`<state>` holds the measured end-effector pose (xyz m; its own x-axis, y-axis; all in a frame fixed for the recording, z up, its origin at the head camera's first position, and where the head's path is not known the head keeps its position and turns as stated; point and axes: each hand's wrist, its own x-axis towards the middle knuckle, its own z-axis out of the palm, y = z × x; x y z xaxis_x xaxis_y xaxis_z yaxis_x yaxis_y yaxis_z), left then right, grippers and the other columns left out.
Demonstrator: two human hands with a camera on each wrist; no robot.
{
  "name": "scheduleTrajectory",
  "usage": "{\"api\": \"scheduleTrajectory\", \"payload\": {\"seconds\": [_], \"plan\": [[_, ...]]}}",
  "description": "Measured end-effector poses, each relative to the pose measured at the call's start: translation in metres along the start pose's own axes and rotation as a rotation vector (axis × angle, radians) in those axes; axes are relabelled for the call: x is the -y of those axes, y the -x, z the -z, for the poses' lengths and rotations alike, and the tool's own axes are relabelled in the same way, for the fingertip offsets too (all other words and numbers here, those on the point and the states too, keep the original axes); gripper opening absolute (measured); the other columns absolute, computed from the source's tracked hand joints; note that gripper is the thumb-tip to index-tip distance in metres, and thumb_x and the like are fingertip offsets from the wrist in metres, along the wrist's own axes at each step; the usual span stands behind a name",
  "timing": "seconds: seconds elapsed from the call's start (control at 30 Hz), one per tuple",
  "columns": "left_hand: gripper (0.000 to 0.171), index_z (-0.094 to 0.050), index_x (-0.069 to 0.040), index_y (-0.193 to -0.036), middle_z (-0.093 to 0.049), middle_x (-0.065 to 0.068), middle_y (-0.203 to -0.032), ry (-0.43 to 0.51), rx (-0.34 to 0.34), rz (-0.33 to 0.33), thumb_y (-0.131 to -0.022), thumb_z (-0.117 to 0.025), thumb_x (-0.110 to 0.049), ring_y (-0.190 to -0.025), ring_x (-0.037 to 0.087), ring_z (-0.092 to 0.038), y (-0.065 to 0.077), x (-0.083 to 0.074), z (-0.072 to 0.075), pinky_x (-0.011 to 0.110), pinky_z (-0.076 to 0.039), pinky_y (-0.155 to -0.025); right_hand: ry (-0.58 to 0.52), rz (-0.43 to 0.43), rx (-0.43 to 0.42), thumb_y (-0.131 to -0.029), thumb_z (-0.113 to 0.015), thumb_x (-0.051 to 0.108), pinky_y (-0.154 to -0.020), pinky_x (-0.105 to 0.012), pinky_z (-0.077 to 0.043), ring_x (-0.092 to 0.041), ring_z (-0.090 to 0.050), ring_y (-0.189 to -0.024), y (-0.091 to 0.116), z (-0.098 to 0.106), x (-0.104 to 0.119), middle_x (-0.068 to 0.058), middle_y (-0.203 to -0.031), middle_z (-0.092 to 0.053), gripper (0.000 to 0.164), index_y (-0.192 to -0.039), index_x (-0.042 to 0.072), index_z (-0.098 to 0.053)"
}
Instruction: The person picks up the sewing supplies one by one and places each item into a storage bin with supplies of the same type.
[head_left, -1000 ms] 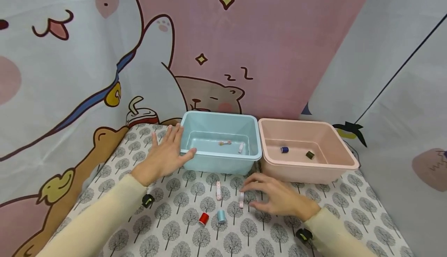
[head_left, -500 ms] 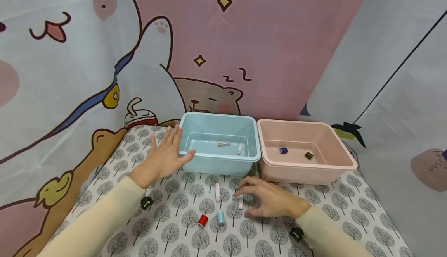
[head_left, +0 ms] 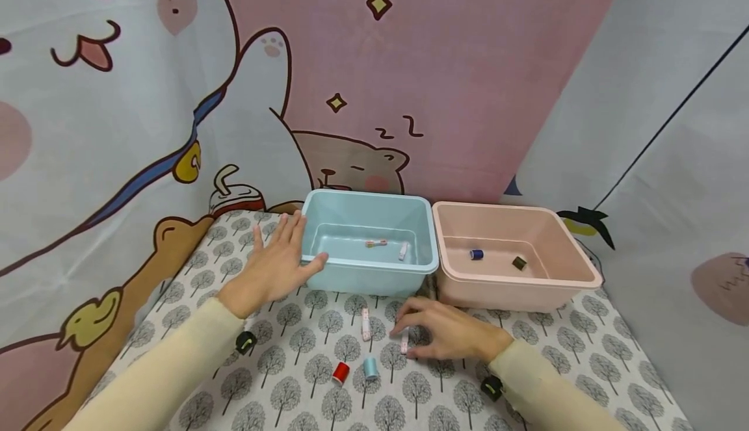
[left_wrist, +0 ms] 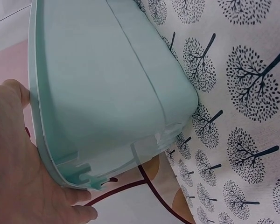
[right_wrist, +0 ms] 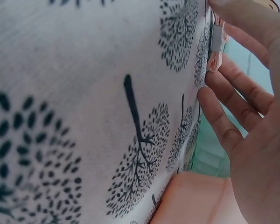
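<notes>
My left hand (head_left: 269, 268) rests with spread fingers at the left corner of a light-blue plastic bin (head_left: 368, 278), the thumb over its front rim. My right hand (head_left: 453, 333) is low over the tablecloth, thumb and fingers bent around a small pink thread skein (head_left: 404, 343), which still lies flat. A gap shows between the index fingertip and this skein in the head view; its far end is partly hidden by the fingers. To its left lies another pink skein (head_left: 365, 324). Nearer me are a red thread spool (head_left: 341, 372) and a light-blue spool (head_left: 370, 368).
Two small skeins, one multicoloured (head_left: 376, 243) and one pale (head_left: 403, 251), lie inside the light-blue bin. Beside it a pink bin (head_left: 497, 294) holds a dark-blue spool (head_left: 476, 255) and a dark-green spool (head_left: 519, 262). Printed curtains hang behind the table.
My right hand has shifted left and a little lower, its thumb now at the near skein's right side. My left hand has stayed at the light-blue bin's corner.
</notes>
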<state>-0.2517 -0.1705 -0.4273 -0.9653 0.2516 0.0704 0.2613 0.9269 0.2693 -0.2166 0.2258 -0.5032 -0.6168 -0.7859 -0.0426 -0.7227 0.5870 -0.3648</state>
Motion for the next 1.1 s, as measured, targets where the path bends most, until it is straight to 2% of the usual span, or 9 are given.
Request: {"api": "scheduleTrajectory", "payload": {"seconds": [0.27,0.53,0.7,0.9,1.1], "plan": [[0.115,-0.008,-0.002,-0.187,0.003,0.016,-0.198,-0.013,0.000,-0.004,-0.113,-0.033,-0.086,-0.185,0.045,0.001,-0.0014,-0.0011,-0.0003,0.087,0.014,-0.136,-0.030,0.029,-0.014,-0.104,-0.088,0.046,-0.110,-0.036,-0.066,-0.005,-0.069,-0.123,-0.0030,0.0006,-0.0003,0.017,-0.135,-0.070,0.030,-0.133,0.039,-0.086],[0.115,-0.009,-0.002,-0.187,0.002,0.015,-0.198,-0.010,-0.002,0.000,-0.113,-0.033,-0.086,-0.185,0.044,0.000,-0.0008,-0.0025,0.0007,0.086,0.013,-0.137,-0.077,0.099,-0.026,-0.106,-0.087,0.031,-0.094,-0.022,-0.066,0.001,-0.070,-0.104,-0.0068,-0.0003,-0.0028,0.015,-0.119,-0.071,0.019,-0.125,0.031,-0.089],[0.115,-0.010,-0.002,-0.187,0.001,0.016,-0.198,-0.004,-0.002,0.001,-0.113,-0.035,-0.086,-0.185,0.044,0.000,0.0004,-0.0027,0.0004,0.087,0.013,-0.137,-0.066,0.125,-0.033,-0.107,-0.086,0.031,-0.085,-0.017,-0.063,0.003,-0.067,-0.096,-0.0081,-0.0016,-0.0042,0.013,-0.113,-0.071,0.017,-0.123,0.030,-0.089],[0.115,-0.008,-0.002,-0.187,0.003,0.015,-0.198,-0.004,-0.003,-0.001,-0.113,-0.034,-0.087,-0.185,0.044,0.002,0.0007,-0.0008,-0.0002,0.086,0.016,-0.136,-0.070,0.091,-0.025,-0.107,-0.085,0.032,-0.087,-0.015,-0.062,0.008,-0.064,-0.098,-0.0084,-0.0009,-0.0034,0.016,-0.113,-0.070,0.016,-0.123,0.032,-0.089],[0.116,-0.008,-0.003,-0.187,0.003,0.015,-0.198,-0.007,-0.008,-0.003,-0.112,-0.032,-0.088,-0.185,0.044,0.002,0.0002,-0.0003,-0.0014,0.086,0.016,-0.136,-0.060,0.094,-0.038,-0.108,-0.085,0.032,-0.087,-0.015,-0.062,0.010,-0.064,-0.096,-0.0082,0.0020,-0.0007,0.017,-0.115,-0.071,0.015,-0.123,0.032,-0.088]]}}
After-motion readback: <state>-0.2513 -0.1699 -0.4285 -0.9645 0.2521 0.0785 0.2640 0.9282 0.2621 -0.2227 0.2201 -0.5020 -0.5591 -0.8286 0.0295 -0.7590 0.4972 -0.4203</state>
